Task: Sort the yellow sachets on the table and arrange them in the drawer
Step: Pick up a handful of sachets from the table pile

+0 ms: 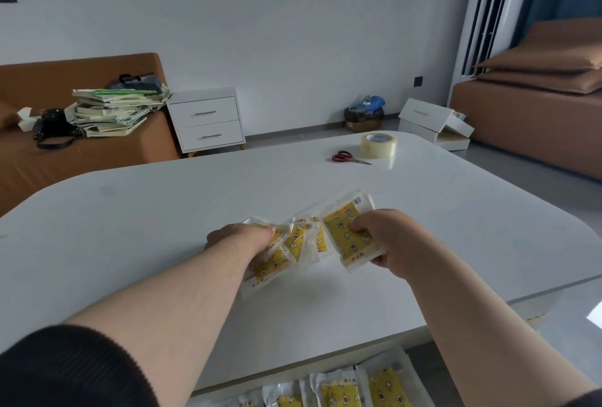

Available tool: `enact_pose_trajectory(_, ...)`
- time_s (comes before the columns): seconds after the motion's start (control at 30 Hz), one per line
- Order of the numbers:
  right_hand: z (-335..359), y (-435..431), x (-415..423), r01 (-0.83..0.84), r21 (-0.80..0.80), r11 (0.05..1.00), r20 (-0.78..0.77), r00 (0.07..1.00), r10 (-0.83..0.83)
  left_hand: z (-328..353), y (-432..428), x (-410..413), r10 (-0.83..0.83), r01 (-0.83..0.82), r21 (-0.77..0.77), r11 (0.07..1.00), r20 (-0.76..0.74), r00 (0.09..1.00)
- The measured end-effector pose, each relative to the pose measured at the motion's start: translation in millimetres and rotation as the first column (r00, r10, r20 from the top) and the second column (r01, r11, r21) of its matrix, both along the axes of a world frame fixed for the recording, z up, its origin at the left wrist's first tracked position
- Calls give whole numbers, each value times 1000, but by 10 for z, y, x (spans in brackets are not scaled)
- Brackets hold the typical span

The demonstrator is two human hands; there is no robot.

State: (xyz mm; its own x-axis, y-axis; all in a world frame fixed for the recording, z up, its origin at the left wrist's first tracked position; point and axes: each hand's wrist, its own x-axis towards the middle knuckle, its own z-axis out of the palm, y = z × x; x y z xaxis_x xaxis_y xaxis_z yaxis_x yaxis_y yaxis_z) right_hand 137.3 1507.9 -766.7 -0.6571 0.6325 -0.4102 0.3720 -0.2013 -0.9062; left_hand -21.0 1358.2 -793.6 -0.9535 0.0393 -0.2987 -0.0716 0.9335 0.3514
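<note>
Several yellow sachets with clear wrapping are fanned out above the white table [163, 211]. My left hand [241, 237] grips the left ones, among them a low sachet [270, 268]. My right hand [387, 240] pinches a larger sachet [348, 234] by its right edge. Two small sachets [306, 240] hang between both hands. Below the table's near edge, the open drawer [410, 354] holds a row of several yellow sachets [342, 390] lying side by side.
Red-handled scissors [348, 157] and a roll of clear tape [379, 145] lie at the table's far right. Beyond stand a white two-drawer nightstand [207, 120], a brown sofa with stacked books [110, 112], a bin [364, 117] and loose white drawers [430, 120] on the floor.
</note>
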Motion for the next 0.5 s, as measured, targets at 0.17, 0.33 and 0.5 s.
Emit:
enact_pose_trajectory(0.17,-28,13,-3,2,18,1000,14,1000,-2,148,45,-14,-117,86,192,978,154,981)
enact_pose_trajectory(0.33,-20,-32,-18,-17,19,1000,9,1000,17,98,-97,-89,-7,-35,260,965,157,988)
enact_pose_trajectory(0.5,-24,-41,-24,-24,37,999,14,1000,23,141,-184,-121,46,-31,363,931,-34,998)
